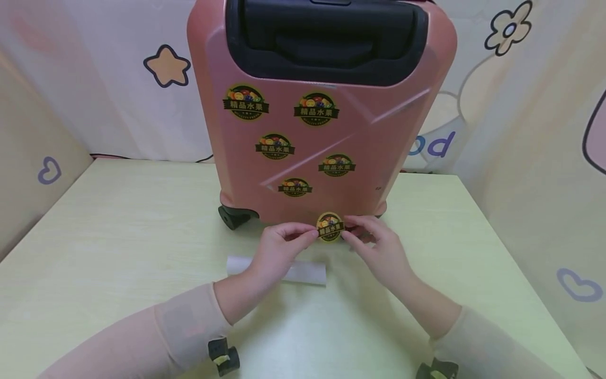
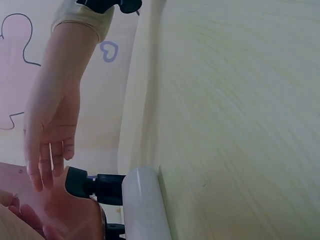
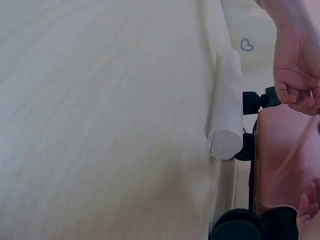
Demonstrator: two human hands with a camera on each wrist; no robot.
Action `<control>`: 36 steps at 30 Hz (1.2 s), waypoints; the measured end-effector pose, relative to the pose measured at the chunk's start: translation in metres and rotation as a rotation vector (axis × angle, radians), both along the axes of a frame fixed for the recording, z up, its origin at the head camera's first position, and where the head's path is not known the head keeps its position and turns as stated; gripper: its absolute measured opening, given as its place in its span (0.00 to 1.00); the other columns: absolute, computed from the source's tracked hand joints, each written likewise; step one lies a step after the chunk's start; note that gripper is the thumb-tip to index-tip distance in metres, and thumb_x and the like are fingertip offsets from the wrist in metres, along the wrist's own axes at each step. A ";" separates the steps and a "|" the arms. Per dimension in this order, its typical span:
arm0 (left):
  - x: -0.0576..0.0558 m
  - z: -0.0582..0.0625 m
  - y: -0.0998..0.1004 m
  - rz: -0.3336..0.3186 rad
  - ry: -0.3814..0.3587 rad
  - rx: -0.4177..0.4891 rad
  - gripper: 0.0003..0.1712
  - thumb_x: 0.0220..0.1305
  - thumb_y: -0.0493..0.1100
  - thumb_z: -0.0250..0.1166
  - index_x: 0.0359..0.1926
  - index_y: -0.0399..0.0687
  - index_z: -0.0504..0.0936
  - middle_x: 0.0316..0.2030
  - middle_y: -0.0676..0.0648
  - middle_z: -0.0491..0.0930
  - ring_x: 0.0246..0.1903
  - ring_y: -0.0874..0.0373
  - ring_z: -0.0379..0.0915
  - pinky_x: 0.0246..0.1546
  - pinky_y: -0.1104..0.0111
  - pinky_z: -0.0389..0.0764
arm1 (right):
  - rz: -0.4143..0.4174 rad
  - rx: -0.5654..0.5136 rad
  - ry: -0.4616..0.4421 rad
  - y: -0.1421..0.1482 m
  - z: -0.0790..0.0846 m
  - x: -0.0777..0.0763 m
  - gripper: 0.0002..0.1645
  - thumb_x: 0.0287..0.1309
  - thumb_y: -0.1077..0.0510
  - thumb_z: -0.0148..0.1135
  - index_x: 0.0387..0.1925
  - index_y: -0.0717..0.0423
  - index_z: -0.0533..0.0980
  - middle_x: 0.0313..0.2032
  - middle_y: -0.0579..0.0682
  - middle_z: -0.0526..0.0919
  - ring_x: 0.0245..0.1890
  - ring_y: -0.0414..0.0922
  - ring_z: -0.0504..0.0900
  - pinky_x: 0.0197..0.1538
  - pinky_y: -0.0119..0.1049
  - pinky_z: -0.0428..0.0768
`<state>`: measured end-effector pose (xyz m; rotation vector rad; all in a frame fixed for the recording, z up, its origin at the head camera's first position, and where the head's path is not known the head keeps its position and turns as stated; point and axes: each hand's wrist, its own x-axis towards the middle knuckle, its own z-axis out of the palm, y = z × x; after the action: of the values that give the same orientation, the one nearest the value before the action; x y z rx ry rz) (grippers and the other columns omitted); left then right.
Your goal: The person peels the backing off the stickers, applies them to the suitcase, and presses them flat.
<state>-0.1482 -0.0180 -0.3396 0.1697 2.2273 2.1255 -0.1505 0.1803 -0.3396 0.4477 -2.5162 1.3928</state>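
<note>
My left hand [image 1: 279,247] pinches the left edge of a round sticker [image 1: 330,226] between thumb and forefinger. The thumb and forefinger of my right hand [image 1: 382,251] hold its right edge. Gold and black, the sticker bears fruit pictures and a lettered band. It faces me in front of the lower part of a pink suitcase [image 1: 303,131], which stands upright on the table. Several matching stickers are on the suitcase, one of them an upper-left sticker [image 1: 246,102]. In the right wrist view, the left hand [image 3: 297,75] has its lower fingers curled.
A white paper roll [image 1: 305,272] lies on the table [image 1: 118,237] below my hands, partly behind the left one. A black wheel [image 1: 232,217] shows under the suitcase's left corner. Printed curtains [image 1: 109,79] hang behind and at both sides.
</note>
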 end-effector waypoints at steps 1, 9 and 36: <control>0.000 0.000 0.000 0.004 0.007 0.000 0.09 0.57 0.39 0.66 0.38 0.38 0.85 0.31 0.49 0.83 0.32 0.60 0.74 0.35 0.68 0.75 | -0.002 0.003 -0.052 0.000 0.001 -0.001 0.18 0.57 0.61 0.63 0.50 0.61 0.77 0.43 0.52 0.79 0.39 0.45 0.77 0.40 0.31 0.77; -0.004 -0.002 0.000 0.000 0.091 -0.008 0.08 0.58 0.37 0.65 0.36 0.36 0.85 0.31 0.45 0.83 0.31 0.60 0.73 0.34 0.69 0.74 | -0.022 -0.107 -0.223 0.002 0.007 -0.002 0.13 0.60 0.60 0.61 0.43 0.65 0.77 0.39 0.56 0.80 0.39 0.45 0.78 0.41 0.27 0.77; -0.016 0.050 -0.021 0.120 1.178 -0.712 0.14 0.55 0.41 0.67 0.44 0.42 0.84 0.39 0.45 0.80 0.40 0.51 0.75 0.43 0.61 0.74 | 0.019 -0.023 -0.012 0.031 0.017 -0.016 0.11 0.63 0.59 0.56 0.42 0.64 0.75 0.37 0.56 0.77 0.38 0.39 0.75 0.44 0.24 0.74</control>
<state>-0.1637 -0.0394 -0.2896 1.5725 3.4319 1.1366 -0.1662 0.2110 -0.3222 0.4607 -2.5093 1.4338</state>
